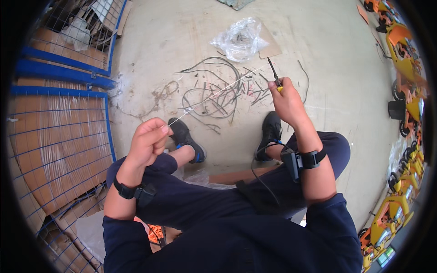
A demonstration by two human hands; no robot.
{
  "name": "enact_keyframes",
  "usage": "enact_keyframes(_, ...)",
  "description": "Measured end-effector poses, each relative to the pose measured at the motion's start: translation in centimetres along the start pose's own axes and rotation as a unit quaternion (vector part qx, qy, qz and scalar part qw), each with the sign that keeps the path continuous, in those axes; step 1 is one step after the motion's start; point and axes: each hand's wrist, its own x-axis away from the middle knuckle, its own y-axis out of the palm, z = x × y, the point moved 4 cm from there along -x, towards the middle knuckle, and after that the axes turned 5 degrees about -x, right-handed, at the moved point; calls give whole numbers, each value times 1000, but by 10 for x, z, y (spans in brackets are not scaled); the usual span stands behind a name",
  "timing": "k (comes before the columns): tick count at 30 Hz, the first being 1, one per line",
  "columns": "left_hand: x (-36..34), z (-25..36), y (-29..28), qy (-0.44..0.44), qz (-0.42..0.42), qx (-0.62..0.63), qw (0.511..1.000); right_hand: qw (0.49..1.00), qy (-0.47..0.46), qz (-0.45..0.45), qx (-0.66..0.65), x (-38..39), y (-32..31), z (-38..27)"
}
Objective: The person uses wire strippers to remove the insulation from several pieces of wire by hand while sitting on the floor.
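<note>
My left hand [150, 139] pinches a thin white wire [207, 99], which stretches up and right toward the tip of the tool in my right hand. My right hand [287, 100] grips dark pliers or cutters [273, 70] with yellow handles, their jaws pointing up; whether the wire touches the jaws I cannot tell. Beneath the wire, a tangle of dark cord [234, 91] and many short cut pieces lie on the concrete floor beyond my shoes. Crumpled clear plastic [239, 36] lies on cardboard farther off.
A blue wire-mesh cage [107, 127] holding cardboard stands along my left. A row of yellow and orange ride-on toy vehicles [405, 59] runs down my right side. I sit low, with orange items [155, 233] near my left hip.
</note>
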Motion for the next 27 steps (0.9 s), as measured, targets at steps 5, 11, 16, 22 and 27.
enact_keyframes(5,2,1,-2,13,-29,1,999,998,-29,45,26,-3,-6,0)
enact_keyframes(11,3,2,-11,14,-12,8,1000,997,-12,72,21,-10,-18,3)
enact_keyframes(16,5,5,-20,19,-2,14,1000,996,27,84,10,-13,-38,8)
enact_keyframes(22,5,4,-27,20,-6,9,1000,997,30,67,12,-10,-38,12)
enact_keyframes(27,6,7,-30,-28,-164,16,986,998,13,49,-23,0,-33,3)
